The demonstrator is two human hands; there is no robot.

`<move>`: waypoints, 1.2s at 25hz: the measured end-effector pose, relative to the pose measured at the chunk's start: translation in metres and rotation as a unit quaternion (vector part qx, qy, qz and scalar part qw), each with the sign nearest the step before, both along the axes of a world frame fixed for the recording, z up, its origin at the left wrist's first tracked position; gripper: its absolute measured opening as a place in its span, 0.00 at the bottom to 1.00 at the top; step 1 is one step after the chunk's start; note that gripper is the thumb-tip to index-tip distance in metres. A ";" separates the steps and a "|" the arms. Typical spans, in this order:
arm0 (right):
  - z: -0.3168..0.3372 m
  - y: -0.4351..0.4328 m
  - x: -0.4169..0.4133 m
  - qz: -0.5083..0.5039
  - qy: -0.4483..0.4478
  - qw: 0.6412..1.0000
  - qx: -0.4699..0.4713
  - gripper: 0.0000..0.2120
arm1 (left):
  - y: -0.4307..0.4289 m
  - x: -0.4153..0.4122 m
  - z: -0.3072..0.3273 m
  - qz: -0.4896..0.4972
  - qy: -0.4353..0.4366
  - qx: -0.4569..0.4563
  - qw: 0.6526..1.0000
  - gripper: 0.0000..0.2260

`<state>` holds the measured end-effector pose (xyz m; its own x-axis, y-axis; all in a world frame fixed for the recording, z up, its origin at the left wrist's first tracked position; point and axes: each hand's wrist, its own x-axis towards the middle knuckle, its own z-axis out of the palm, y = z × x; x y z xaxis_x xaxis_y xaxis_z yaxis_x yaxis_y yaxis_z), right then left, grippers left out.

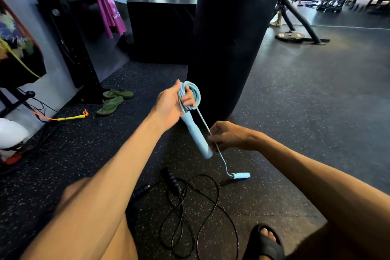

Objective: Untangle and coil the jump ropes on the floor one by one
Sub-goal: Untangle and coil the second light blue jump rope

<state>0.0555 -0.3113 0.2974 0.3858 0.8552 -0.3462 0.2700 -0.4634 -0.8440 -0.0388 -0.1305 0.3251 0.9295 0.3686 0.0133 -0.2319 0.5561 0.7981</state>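
Observation:
My left hand [168, 105] grips a light blue jump rope [191, 95], with several loops of its cord coiled around the fingers and one blue handle [197, 136] hanging down below the palm. My right hand [229, 135] pinches the straight run of blue cord just below the coil. From there the cord drops to the second blue handle [241, 175], which lies on the floor. A black jump rope [190, 213] with dark handles lies in a loose tangle on the floor between my knees.
A black punching bag [228, 38] hangs right behind my hands. Green flip-flops [114, 100] and a yellow-handled rope [69, 117] lie at the left by a black rack. My foot in a black sandal [266, 243] is at the lower right. People stand far back.

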 end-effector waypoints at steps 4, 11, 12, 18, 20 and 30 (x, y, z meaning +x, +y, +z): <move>0.005 -0.005 0.001 0.066 -0.009 0.997 -0.045 0.09 | 0.007 0.006 -0.004 0.197 0.019 0.022 0.980 0.17; 0.030 0.000 -0.004 0.074 -0.204 0.972 0.095 0.05 | 0.013 0.012 -0.030 0.239 0.156 0.407 0.868 0.16; 0.035 0.001 -0.004 0.066 -0.228 0.964 0.115 0.05 | 0.009 0.012 -0.031 0.210 0.175 0.439 0.856 0.16; 0.043 0.000 0.005 -0.030 -0.348 0.914 0.206 0.05 | -0.018 -0.001 -0.021 -0.051 0.180 0.342 0.921 0.18; 0.042 -0.001 0.011 -0.057 -0.356 0.908 0.215 0.04 | -0.024 -0.008 -0.015 -0.127 0.165 0.294 0.933 0.20; 0.025 0.005 0.021 -0.106 -0.222 0.959 0.138 0.14 | -0.013 -0.003 -0.004 -0.167 0.016 0.052 0.984 0.19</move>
